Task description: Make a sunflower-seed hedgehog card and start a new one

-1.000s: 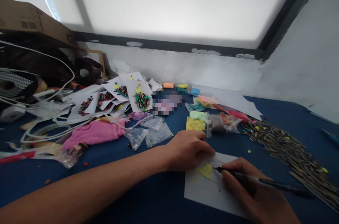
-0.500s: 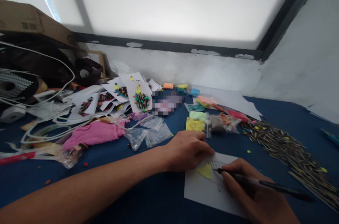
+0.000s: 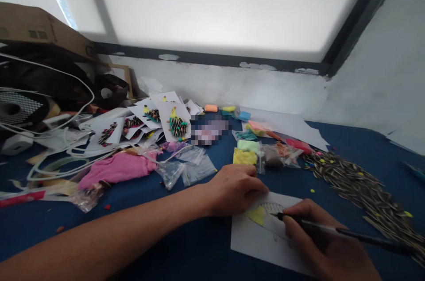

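Note:
My right hand [image 3: 327,236] is closed around a black pen [image 3: 318,227]. The pen's tip rests at a drawing on a white sheet of paper [image 3: 255,243], where rows of small curved pencil-like or ink marks fill part of an outline. A flat patch of yellow clay [image 3: 257,215] covers the left end of the drawing. At the sheet's upper left corner, my left hand [image 3: 234,189] bears down on the paper with bent fingers; part of the fingers and the thumb is hidden.
Bagged clay [image 3: 246,156] in several colours lies beyond my hands. On the right spreads a pile of striped sunflower seeds [image 3: 358,183]. Finished seed pictures [image 3: 177,124], pink clay [image 3: 121,168], white cables [image 3: 36,170] and empty plastic bags [image 3: 199,170] occupy the left.
My right hand and the pen have shifted slightly right, and the pen's tip has moved a little along the drawing. My left hand stays in place on the paper.

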`<control>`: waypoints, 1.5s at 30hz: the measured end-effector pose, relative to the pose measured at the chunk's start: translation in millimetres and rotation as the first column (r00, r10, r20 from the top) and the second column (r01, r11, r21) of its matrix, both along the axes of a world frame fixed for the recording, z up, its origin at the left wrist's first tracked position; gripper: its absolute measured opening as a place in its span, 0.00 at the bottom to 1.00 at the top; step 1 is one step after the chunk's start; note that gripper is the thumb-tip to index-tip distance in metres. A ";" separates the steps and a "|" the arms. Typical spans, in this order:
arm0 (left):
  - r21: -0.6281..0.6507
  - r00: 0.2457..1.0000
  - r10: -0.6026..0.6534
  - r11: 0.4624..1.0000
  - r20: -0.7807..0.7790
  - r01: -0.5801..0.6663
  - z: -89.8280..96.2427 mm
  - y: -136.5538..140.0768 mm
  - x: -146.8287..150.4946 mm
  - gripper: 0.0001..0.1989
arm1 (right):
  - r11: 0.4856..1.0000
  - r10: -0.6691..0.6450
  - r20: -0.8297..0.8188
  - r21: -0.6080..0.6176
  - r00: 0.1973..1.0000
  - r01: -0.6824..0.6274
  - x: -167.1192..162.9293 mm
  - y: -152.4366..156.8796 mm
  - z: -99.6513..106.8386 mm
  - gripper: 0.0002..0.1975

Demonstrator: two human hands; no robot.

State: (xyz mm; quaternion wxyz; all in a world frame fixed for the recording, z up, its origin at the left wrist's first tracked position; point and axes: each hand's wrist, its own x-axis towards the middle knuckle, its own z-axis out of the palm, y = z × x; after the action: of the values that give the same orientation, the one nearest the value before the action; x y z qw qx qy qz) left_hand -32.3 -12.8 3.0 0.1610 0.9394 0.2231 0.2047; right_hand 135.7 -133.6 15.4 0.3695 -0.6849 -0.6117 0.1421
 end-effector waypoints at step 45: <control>-0.067 0.988 0.140 0.987 -0.068 -0.144 0.3 -5.1 9.2 0.04 | 0.995 0.094 -0.079 -0.020 0.992 -0.096 10.1 2.0 -8.4 0.09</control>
State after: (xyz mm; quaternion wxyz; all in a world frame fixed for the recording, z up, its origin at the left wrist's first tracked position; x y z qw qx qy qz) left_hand -23.1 -17.9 3.2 0.1723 0.9207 0.3017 0.1777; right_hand 145.8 -131.6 7.0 0.3777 -0.6531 -0.6272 0.1933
